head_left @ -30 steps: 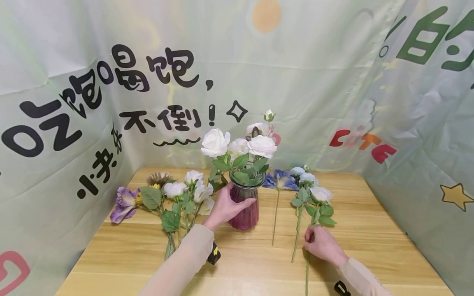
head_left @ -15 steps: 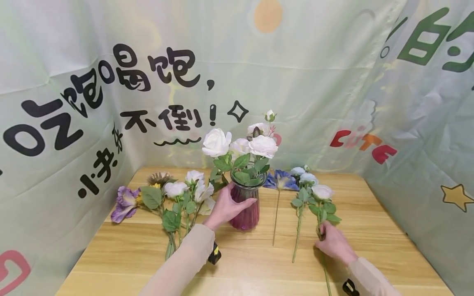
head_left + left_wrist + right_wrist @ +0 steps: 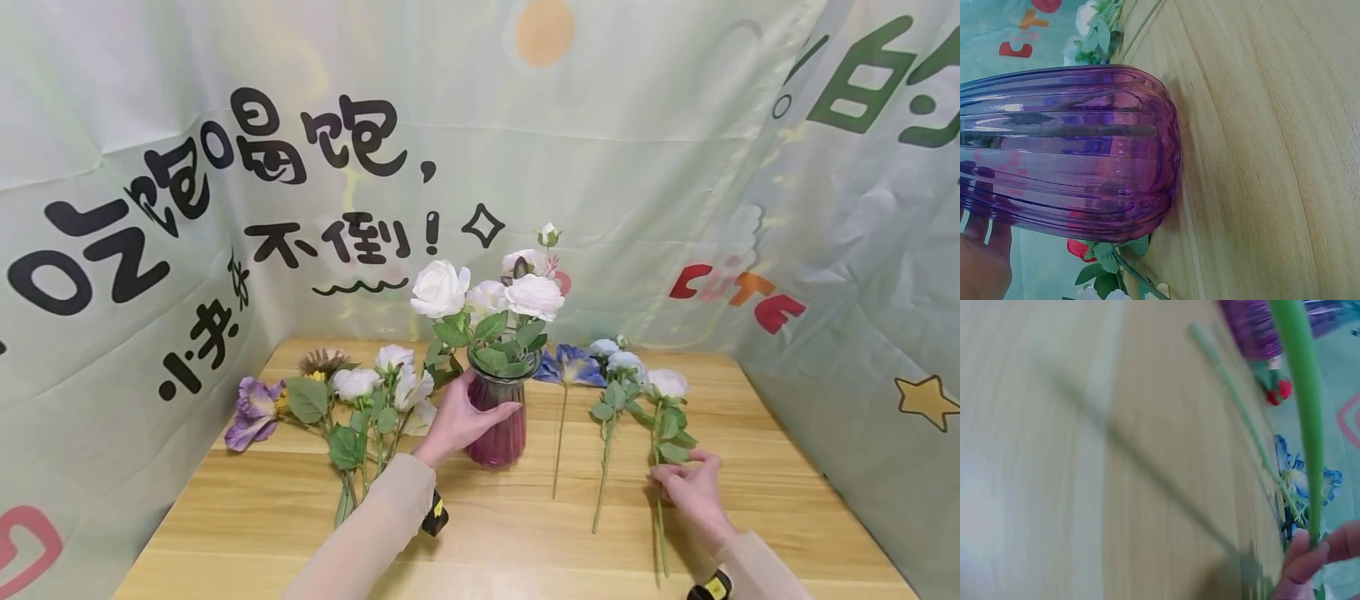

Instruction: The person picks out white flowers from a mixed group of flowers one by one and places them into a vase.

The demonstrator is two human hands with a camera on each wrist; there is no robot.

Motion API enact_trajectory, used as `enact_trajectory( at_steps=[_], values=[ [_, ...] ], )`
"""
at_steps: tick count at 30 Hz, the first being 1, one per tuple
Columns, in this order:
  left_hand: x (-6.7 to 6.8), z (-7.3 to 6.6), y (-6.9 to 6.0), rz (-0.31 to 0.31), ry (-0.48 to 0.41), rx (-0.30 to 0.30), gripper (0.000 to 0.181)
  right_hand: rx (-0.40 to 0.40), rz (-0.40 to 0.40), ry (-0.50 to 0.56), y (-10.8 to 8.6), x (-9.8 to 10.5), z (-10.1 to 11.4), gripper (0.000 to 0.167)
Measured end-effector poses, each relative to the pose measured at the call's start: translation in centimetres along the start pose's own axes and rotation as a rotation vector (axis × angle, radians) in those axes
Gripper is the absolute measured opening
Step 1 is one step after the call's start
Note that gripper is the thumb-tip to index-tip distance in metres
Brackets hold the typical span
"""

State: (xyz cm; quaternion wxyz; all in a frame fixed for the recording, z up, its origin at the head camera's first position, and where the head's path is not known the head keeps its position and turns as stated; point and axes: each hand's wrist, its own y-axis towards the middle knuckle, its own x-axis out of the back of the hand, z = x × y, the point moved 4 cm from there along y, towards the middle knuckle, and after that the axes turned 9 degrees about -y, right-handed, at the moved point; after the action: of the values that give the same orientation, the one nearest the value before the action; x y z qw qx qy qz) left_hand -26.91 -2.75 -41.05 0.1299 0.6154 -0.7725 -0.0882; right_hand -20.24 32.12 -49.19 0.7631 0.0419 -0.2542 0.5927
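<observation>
A ribbed glass vase [image 3: 498, 429], purple-pink below and dark at its neck, stands upright on the table with white roses [image 3: 534, 296] and green leaves in it. My left hand [image 3: 461, 421] grips the vase just under its rim, thumb across the front. Over at the right, my right hand [image 3: 693, 487] pinches the green stem [image 3: 1304, 412] of a single pale rose [image 3: 666, 383], below its leaves. The stem's shadow falls apart from it on the wood in the right wrist view, so its lower end is off the table. Stems show through the vase glass in the left wrist view.
Left of the vase lie white flowers [image 3: 356, 383], a purple flower [image 3: 255, 412] and a brownish bloom [image 3: 322, 360]. To its right are a blue flower [image 3: 568, 365] and light blue flowers [image 3: 624, 363]. Printed cloth [image 3: 600, 167] encloses the wooden table [image 3: 525, 542].
My right hand has moved right, carrying the pale rose away from the light blue flowers, and its hold on the stem has turned. My left hand stays on the vase.
</observation>
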Motion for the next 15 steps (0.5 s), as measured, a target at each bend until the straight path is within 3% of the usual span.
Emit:
enact_trajectory(
  at_steps=[5,8,10,15],
  values=[
    [0.0,-0.1,0.0,-0.003,0.020,-0.011,0.055,-0.100,0.022,0.279,-0.3,-0.1,-0.1,0.060],
    [0.0,-0.2,0.0,-0.006,0.032,-0.011,0.055,-0.148,0.085,0.434,-0.4,-0.3,0.0,0.038],
    [0.0,-0.1,0.0,-0.006,0.037,-0.007,0.055,-0.177,0.159,0.517,-0.4,-0.5,0.1,0.014],
    [-0.1,-0.1,0.0,-0.009,0.040,-0.001,0.055,-0.207,0.350,0.662,-0.3,-1.1,0.3,0.033]
  ],
)
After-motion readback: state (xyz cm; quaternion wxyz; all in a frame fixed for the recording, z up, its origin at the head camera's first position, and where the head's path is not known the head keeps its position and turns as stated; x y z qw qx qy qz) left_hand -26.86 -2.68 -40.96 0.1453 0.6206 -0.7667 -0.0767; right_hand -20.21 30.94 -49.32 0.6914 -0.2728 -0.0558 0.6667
